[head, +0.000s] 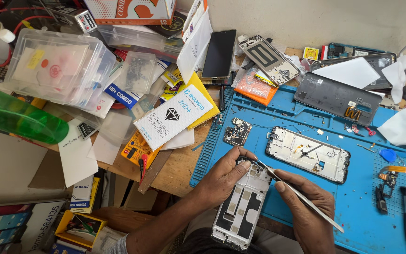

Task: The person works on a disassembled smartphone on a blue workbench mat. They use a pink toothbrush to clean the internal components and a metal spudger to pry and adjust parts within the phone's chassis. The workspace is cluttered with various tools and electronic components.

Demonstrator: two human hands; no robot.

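The tweezers (301, 196) in the right grip (308, 207) are showing smooth, bright metal. The phone frame (240, 207) under the left grip (224, 176) is looking like white plastic with matt grey pads. The work mat (353, 197) is appearing as soft, matt blue rubber with moulded ridges. The bench (179, 164) is showing bare, worn wood. The storage boxes (57, 66) are gleaming as clear plastic, the bottle (19, 117) is shining as translucent green plastic, and the black phone screen (218, 53) is reflecting glossy glass.
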